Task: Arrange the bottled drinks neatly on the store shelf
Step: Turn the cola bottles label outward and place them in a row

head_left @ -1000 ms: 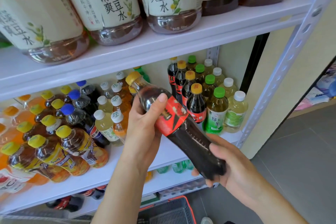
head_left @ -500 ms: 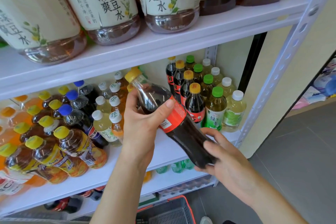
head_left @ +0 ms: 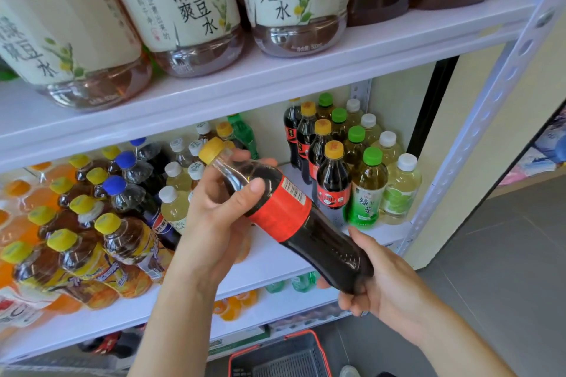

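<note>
Two hands hold one cola bottle (head_left: 294,217) in the air just off the front edge of the middle shelf (head_left: 269,260). The left hand (head_left: 214,211) grips the btl's shoulder below the neck, thumb lying across the top of the red label, fingers curled round the far side. The right hand (head_left: 389,285) is wrapped round the base from underneath. The btl is tilted, w/ the yellow cap (head_left: 211,150) up and to the left and the base down to the right. It holds dark drink, and the label's printed panel faces up.

At the shelf's right end three files of upright bottles run front to back. These are standing colas (head_left: 332,184) w/ yellow caps, then green-capped teas (head_left: 367,193), then white-capped pale drinks (head_left: 401,190) nearest the right edge. The held btl overlaps the front standing cola in view; can't tell if they touch. A bare strip of board lies left of the cola file.

Toward the left end stand amber teas (head_left: 122,242) w/ yellow caps at the front edge. Blue-capped bottles (head_left: 128,193) sit behind them, and small white-capped ones are beside those.

The upper shelf (head_left: 306,70) carries big cream-label bottles (head_left: 190,9) along its front edge. A perforated post (head_left: 490,101) carries the shelves' right ends. The lower shelf (head_left: 275,306) shows a few orange and green bottles. A red basket (head_left: 281,355) sits on the floor below.
</note>
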`<state>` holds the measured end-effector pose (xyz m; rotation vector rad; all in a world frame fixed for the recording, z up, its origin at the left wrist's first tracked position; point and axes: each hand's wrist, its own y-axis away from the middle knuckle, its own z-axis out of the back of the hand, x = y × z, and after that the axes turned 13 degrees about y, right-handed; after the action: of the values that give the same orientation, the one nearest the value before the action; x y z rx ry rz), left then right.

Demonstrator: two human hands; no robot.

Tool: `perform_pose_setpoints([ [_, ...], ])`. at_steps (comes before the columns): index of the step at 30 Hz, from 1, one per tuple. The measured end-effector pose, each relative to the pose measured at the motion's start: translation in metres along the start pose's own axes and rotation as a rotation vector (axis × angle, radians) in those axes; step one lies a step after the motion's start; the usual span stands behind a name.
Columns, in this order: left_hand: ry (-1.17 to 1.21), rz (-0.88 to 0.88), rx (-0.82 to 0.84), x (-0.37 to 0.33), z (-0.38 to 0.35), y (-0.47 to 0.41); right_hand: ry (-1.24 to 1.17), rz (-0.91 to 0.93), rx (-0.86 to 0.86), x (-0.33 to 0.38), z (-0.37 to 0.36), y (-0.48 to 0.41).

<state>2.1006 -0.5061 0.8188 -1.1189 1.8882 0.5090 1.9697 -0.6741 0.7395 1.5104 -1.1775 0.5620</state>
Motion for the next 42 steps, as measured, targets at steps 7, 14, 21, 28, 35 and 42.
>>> perform_pose_setpoints([
  [7,-0.147,-0.174,0.014,-0.001,0.004,-0.002,0.055,-0.086,0.013,0.002,0.0,-0.012],
  [14,-0.405,-0.314,-0.2,0.003,0.001,-0.006,-0.051,0.175,-0.082,0.001,0.004,-0.017],
  [21,-0.334,-0.175,-0.151,-0.001,0.006,-0.008,0.025,0.123,-0.148,-0.005,0.004,-0.025],
  [28,-0.465,-0.05,-0.015,-0.003,0.009,-0.003,0.223,-0.106,-0.213,-0.008,0.015,-0.034],
  [35,-0.773,-0.271,-0.095,0.004,-0.002,-0.005,0.527,-0.076,-0.155,-0.014,0.012,-0.037],
  [42,-1.4,-0.352,0.03,0.006,0.001,-0.016,1.159,0.273,-0.419,-0.006,0.014,-0.031],
])
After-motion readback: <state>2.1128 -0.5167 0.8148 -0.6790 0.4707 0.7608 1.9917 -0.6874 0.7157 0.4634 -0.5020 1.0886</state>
